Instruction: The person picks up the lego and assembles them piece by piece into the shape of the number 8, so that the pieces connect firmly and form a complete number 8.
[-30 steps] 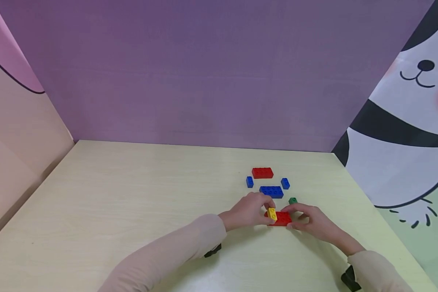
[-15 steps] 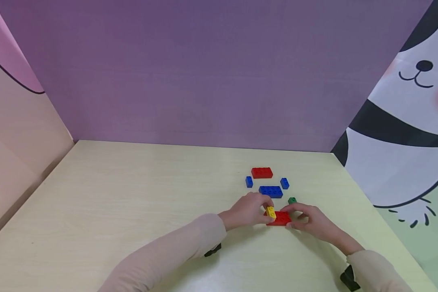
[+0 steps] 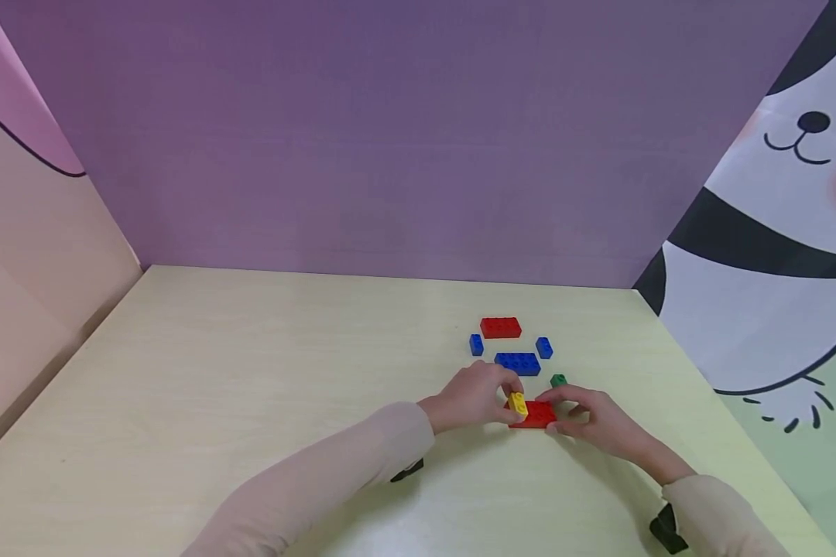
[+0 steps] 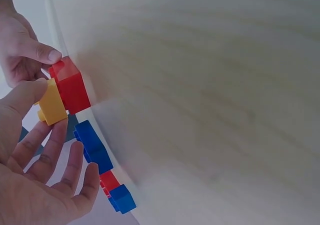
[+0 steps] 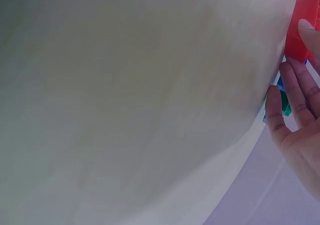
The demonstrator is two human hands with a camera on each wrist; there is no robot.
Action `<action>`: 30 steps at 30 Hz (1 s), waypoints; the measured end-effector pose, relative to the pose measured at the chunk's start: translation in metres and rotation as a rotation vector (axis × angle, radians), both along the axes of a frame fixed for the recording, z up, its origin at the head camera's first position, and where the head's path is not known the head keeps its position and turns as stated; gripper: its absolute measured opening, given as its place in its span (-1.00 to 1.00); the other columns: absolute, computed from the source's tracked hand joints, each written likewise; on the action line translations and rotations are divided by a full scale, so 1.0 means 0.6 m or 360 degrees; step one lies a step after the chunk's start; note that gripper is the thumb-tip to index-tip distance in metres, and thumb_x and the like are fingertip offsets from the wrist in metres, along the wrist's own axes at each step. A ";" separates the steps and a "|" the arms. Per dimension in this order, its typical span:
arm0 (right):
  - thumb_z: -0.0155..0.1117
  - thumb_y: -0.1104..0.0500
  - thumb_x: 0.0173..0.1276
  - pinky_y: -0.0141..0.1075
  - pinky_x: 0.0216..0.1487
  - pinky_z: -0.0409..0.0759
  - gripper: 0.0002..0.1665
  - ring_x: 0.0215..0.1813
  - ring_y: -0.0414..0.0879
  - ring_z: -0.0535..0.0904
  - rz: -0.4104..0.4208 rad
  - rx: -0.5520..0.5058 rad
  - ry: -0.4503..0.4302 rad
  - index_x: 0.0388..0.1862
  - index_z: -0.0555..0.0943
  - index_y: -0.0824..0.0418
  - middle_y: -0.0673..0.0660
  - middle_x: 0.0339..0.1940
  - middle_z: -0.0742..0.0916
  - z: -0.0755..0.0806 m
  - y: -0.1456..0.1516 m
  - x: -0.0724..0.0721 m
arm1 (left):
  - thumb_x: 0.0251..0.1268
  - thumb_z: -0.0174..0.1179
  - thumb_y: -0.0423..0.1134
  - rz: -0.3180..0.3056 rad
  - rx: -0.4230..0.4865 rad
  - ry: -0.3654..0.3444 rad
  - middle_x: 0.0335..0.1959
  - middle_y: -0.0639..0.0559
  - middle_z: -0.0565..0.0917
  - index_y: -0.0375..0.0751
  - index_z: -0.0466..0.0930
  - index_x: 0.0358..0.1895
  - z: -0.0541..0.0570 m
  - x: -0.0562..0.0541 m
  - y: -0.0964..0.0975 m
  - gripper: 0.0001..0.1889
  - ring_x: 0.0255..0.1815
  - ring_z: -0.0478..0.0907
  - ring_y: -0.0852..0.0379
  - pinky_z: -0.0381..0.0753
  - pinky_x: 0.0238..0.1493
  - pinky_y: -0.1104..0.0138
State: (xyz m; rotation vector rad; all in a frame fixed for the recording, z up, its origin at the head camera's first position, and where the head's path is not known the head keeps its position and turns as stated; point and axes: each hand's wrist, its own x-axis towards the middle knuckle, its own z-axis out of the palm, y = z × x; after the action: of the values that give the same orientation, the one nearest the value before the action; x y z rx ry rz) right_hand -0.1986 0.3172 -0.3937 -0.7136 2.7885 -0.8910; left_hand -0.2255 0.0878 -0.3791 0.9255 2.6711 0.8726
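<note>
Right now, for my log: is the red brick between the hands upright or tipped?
Upright: in the head view, the red brick shows its studded face on top.

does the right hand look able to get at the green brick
Likely yes: the green brick lies just beyond the right hand, with nothing seen between them, though that hand pinches the near red brick and may have to let go first.

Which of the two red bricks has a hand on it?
The nearer red brick, held by the right hand; the farther red brick lies beyond the long blue brick, untouched.
</note>
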 end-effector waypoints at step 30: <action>0.35 0.13 0.12 -0.36 -0.18 0.58 -0.55 -0.03 0.04 0.53 0.0010 0.0008 0.0000 0.01 0.53 0.14 0.17 -0.04 0.64 0.000 -0.001 -0.001 | -0.07 0.39 -0.08 0.0049 0.0024 -0.0086 -0.37 0.30 0.59 0.15 0.57 -0.28 -0.003 -0.003 0.002 -0.75 -0.22 0.46 0.34 0.40 -0.33 0.52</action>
State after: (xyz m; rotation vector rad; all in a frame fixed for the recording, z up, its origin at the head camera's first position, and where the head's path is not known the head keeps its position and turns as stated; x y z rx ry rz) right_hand -0.1993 0.3164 -0.3937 -0.7208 2.7863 -0.8823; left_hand -0.2275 0.0890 -0.3807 0.8534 2.6433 0.9126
